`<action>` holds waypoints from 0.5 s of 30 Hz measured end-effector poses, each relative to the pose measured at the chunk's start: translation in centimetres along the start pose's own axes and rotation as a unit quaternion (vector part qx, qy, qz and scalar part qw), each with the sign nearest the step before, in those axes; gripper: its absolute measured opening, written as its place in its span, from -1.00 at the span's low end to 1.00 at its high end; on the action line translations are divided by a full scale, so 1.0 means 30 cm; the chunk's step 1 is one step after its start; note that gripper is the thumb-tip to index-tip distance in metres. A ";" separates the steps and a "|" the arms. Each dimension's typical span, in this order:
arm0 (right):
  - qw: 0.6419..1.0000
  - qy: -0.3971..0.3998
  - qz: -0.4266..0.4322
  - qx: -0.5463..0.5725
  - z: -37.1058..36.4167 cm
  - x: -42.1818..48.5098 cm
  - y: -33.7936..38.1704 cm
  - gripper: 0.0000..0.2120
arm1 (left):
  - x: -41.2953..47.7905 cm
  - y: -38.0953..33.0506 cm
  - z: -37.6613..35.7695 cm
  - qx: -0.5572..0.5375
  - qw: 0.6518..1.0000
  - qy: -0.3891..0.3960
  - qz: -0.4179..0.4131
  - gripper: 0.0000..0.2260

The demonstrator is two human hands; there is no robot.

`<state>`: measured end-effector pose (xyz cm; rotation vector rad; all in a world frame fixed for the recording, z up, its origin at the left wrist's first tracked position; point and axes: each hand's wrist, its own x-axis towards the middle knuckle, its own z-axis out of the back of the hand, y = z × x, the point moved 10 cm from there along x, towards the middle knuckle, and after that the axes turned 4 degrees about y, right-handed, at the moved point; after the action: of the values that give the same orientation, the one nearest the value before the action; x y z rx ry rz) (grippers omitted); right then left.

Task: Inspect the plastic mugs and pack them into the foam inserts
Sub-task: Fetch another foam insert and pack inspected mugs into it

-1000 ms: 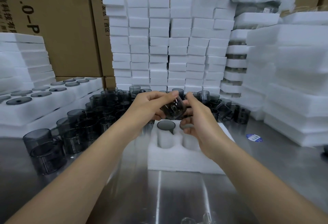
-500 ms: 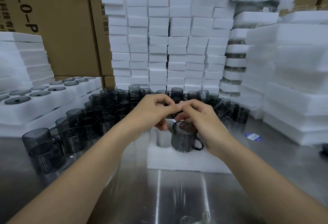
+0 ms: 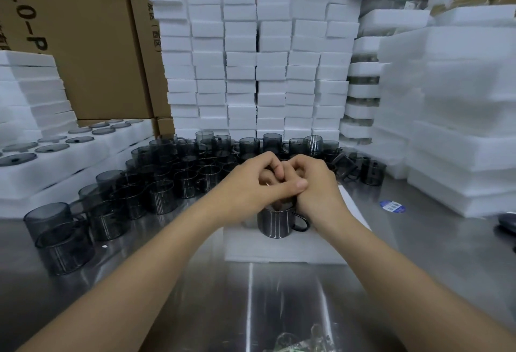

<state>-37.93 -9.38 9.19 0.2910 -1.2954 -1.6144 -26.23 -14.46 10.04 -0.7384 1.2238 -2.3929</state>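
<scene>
A smoky grey plastic mug [image 3: 275, 224] stands upright in a pocket of the white foam insert [image 3: 282, 250] on the steel table, its handle pointing right. My left hand [image 3: 248, 187] and my right hand [image 3: 317, 188] are bunched together right on top of it. Their fingers are curled over the rim, some fingertips dip into its mouth, and the left thumb lies across the right hand. The hands hide the mug's rim and the far pockets of the insert.
Several loose grey mugs [image 3: 178, 170] crowd the table behind and to the left. A wall of foam blocks [image 3: 251, 58] stands behind them. Foam trays holding lids [image 3: 55, 153] lie at left and foam stacks [image 3: 460, 128] at right. A blue sticker [image 3: 392, 206] lies on the table.
The mug went from being held tilted in both hands above the insert to standing in a near pocket. Both hands have closed together on top of it.
</scene>
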 end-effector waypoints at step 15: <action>0.979 0.159 0.097 0.087 -0.077 -0.019 0.095 -0.57 | -0.066 0.051 0.257 0.120 0.944 -0.290 0.099 -0.41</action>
<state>-34.49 -10.08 10.44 0.4944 -1.1781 -1.2337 -19.95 -19.20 12.00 -1.0783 0.7089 -1.9081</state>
